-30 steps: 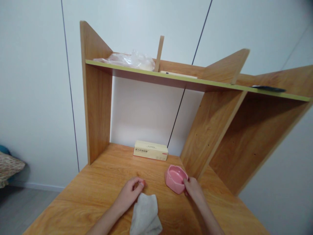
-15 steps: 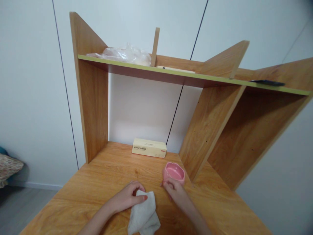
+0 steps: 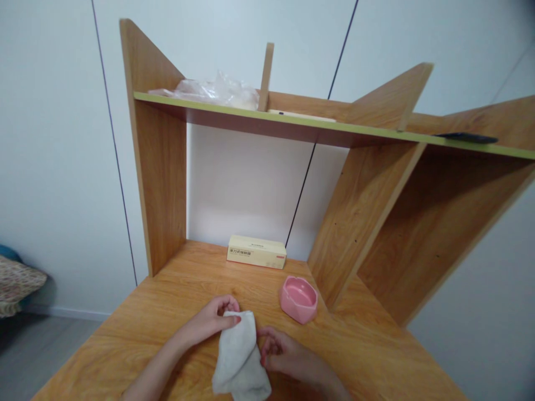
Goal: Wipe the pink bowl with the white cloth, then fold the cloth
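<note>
At left grip point(image 3: 213, 321) | grey cloth point(image 3: 239, 352), pinched top-left | right grip point(image 3: 289, 355) beside

Homelike room: wooden desk point(image 3: 104, 356), shelf point(image 3: 292, 128), patterned fabric point(image 3: 20, 278)

The wooden desk point(image 3: 200, 281) carries a box point(image 3: 256, 253) at the far side, a pink bowl point(image 3: 292, 309) right, a cloth point(image 3: 235, 348) near; the shelf point(image 3: 363, 130), a plastic bag point(image 3: 221, 92) left.

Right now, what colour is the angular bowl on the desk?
The bowl is pink, shown best in the head view.
</note>
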`<state>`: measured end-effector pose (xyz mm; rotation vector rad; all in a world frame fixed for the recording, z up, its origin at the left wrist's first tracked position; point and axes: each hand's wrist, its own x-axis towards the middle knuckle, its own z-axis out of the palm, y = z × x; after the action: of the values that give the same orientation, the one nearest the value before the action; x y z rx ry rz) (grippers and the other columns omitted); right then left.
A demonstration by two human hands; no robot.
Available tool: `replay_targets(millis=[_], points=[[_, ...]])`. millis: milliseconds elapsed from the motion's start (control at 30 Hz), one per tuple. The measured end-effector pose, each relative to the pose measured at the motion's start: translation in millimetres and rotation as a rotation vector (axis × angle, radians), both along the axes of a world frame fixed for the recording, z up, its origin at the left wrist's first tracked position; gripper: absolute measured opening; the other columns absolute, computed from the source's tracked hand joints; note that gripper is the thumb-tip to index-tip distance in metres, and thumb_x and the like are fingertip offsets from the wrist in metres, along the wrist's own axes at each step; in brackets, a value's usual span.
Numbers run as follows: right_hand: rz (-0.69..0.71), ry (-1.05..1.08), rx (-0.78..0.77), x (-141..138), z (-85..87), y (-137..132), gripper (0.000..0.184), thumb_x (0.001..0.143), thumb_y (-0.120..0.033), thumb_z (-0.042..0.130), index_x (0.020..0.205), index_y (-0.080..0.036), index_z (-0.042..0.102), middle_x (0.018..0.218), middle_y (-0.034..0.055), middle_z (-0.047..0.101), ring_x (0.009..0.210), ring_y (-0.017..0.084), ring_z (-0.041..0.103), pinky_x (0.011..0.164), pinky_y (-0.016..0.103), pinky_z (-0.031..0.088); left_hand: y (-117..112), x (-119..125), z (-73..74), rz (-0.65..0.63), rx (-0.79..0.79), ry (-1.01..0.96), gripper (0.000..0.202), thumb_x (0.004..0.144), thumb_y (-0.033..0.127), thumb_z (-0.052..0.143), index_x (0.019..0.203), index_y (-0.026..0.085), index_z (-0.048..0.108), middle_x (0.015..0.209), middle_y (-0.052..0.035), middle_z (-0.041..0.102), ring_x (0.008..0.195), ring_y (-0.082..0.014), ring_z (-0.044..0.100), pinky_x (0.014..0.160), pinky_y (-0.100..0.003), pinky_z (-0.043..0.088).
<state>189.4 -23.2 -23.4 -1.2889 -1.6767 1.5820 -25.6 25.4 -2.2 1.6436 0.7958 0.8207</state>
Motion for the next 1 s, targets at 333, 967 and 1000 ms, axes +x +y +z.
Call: replay_targets(millis=[333, 967, 1000], points=[[-0.156, -0.213, 0.178, -14.0, 10.9, -4.3, 0.018, 0.058, -0.013, 0.053, 0.074, -0.020, 0.053, 0.063, -0.0060, 0.046, 0.062, 0.011, 0.042, 0.057, 0.022, 0.031, 13.5, -13.4, 7.5, 0.441, 0.041, -0.210, 0.026, 0.059, 0.038, 0.064, 0.067, 0.016, 0.052, 0.059, 0.0027, 0.050, 0.052, -0.0112, 0.046, 0.048, -0.019, 0.036], [-0.462, 0.014, 0.209, 0.4, -12.7, 19.7, 0.022, 0.058, -0.033, 0.057, 0.065, -0.022, 0.039, 0.048, -0.0097, 0.035, 0.045, 0.008, 0.033, 0.044, 0.021, 0.022, 34.3, -30.4, -11.4, 0.829, 0.287, 0.152, 0.022, 0.064, 0.039, 0.051, 0.069, 0.018, 0.054, 0.064, -0.0012, 0.057, 0.063, -0.0184, 0.055, 0.057, -0.026, 0.042], [-0.478, -0.007, 0.212, 1.1, -14.0, 20.1, 0.021, 0.058, -0.032, 0.057, 0.066, -0.022, 0.040, 0.048, -0.0095, 0.036, 0.046, 0.008, 0.034, 0.044, 0.021, 0.023, 35.1, -31.1, -12.9, 0.836, 0.295, 0.197, 0.021, 0.065, 0.038, 0.051, 0.070, 0.018, 0.054, 0.064, -0.0015, 0.058, 0.064, -0.0188, 0.055, 0.058, -0.026, 0.042]])
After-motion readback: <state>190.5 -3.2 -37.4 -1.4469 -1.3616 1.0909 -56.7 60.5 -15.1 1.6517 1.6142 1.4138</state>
